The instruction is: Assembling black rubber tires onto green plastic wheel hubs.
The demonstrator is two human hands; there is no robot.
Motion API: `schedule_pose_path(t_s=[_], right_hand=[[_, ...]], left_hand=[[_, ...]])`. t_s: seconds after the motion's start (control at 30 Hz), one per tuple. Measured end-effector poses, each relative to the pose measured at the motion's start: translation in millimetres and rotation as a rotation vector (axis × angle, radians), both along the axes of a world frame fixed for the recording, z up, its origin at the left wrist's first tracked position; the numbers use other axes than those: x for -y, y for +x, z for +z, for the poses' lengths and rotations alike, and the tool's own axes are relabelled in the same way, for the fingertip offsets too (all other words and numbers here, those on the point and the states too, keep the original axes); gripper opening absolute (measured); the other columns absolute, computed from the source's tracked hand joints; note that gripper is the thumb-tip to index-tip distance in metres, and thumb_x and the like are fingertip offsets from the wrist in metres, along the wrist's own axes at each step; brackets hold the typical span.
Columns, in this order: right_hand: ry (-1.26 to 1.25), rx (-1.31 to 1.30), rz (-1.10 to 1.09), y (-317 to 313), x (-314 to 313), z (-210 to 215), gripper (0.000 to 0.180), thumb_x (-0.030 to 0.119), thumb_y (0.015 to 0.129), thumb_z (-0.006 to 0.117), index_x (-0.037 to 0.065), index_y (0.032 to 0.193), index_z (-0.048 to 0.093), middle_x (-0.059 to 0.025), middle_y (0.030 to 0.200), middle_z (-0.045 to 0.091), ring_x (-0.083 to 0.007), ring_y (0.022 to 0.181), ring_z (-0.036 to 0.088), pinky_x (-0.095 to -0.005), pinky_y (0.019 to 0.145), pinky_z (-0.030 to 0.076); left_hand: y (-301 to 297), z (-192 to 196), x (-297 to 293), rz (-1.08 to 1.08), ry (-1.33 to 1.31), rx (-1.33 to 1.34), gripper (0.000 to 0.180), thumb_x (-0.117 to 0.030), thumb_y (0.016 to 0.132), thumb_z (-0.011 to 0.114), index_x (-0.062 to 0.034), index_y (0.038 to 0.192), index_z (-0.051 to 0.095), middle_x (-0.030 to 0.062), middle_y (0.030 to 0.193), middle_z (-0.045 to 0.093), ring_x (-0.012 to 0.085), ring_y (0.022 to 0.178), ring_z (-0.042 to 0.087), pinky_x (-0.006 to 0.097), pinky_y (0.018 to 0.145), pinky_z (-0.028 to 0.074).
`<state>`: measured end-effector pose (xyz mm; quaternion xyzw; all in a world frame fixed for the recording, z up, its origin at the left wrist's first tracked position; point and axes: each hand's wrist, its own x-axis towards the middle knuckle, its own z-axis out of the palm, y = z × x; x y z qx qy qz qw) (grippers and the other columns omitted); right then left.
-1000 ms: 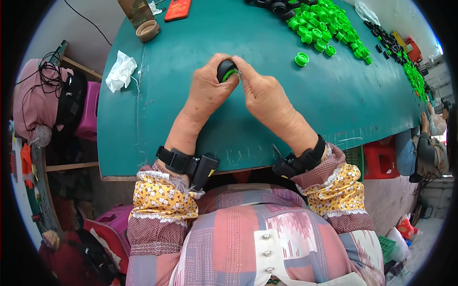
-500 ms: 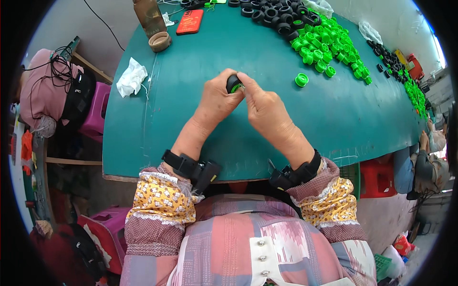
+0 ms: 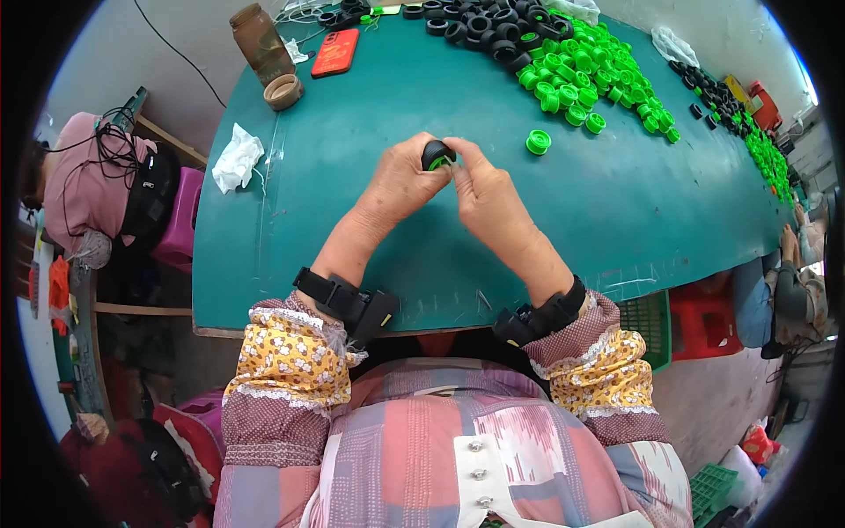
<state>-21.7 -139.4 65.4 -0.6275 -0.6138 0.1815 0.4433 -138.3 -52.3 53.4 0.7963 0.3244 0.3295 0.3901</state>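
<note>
Head camera: holds a black tyre (image 3: 430, 152) with a green hub (image 3: 442, 164) in its middle, just above the green table (image 3: 607, 220), out in front of the chest. Clasps it in the left hand (image 3: 398, 179), fingers wrapped round the tyre and clamped on it. Has the right hand (image 3: 489, 189) up against the other side, index finger and thumb close together at the rim; cannot tell whether pinching the edge or only pressing on it. Wears dark wrist straps with black devices, and yellow floral oversleeves (image 3: 289, 359) over a checked pink and grey top (image 3: 405, 458). Shows beyond the hands, to the right, a heap of bright green hubs (image 3: 585, 70), with one loose green hub (image 3: 539, 142) lying nearer, apart from the heap. Has a pile of black tyres (image 3: 493, 31) touching the heap at its far left side. Shows to the far left of the tabletop a brown bottle (image 3: 262, 44), a round tan cap (image 3: 283, 91) just beside it, a red phone (image 3: 335, 52) near both, and a crumpled white tissue (image 3: 238, 158) closer in. Shows below the table's right edge a green crate (image 3: 650, 327) and a red stool (image 3: 707, 324), with a seated co-worker (image 3: 751, 299) partly visible just beyond.
</note>
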Motion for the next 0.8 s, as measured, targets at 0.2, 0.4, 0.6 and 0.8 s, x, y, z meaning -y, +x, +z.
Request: schedule_pose_path(t_s=[0.2, 0.4, 0.6, 0.8], right_hand=[[-0.007, -0.036, -0.002, 4.2, 1.5, 4.9, 0.028, 0.007, 0.087, 0.042, 0.004, 0.114, 0.042, -0.0232, 0.069, 0.058, -0.0407, 0.066, 0.057, -0.0466, 0.057, 0.044], [0.016, -0.062, 0.001, 4.1, 7.4, 2.7, 0.028, 0.008, 0.087, 0.042, 0.004, 0.114, 0.042, -0.0224, 0.069, 0.058, -0.0406, 0.065, 0.057, -0.0464, 0.057, 0.044], [0.021, -0.072, 0.031, -1.4, 9.6, 10.9, 0.028, 0.008, 0.087, 0.042, 0.004, 0.115, 0.042, -0.0217, 0.069, 0.058, -0.0403, 0.065, 0.057, -0.0461, 0.057, 0.044], [0.032, -0.100, 0.031, -3.3, 7.5, 2.7, 0.029, 0.007, 0.087, 0.042, 0.004, 0.115, 0.042, -0.0234, 0.070, 0.058, -0.0406, 0.066, 0.057, -0.0458, 0.057, 0.044]], left_hand=[[7.8, -3.4, 11.9, 0.055, 0.099, 0.164, 0.023, -0.007, 0.073, 0.061, -0.0023, 0.094, 0.053, 0.0057, 0.074, 0.056, 0.0120, 0.066, 0.054, 0.025, 0.059, 0.045], [5.7, -2.0, 3.5, -0.052, -0.006, 0.062, 0.023, -0.005, 0.075, 0.059, -0.0023, 0.097, 0.052, 0.0038, 0.073, 0.055, 0.0096, 0.060, 0.052, 0.023, 0.053, 0.044], [9.9, -7.7, 17.1, 0.071, 0.102, 0.301, 0.025, -0.005, 0.075, 0.057, -0.0012, 0.099, 0.052, 0.0038, 0.071, 0.054, 0.0080, 0.054, 0.050, 0.022, 0.047, 0.042], [-4.4, 0.9, 7.3, -0.071, -0.057, 0.099, 0.024, -0.006, 0.076, 0.057, -0.0018, 0.099, 0.052, 0.0041, 0.073, 0.054, 0.0078, 0.055, 0.050, 0.022, 0.049, 0.043]])
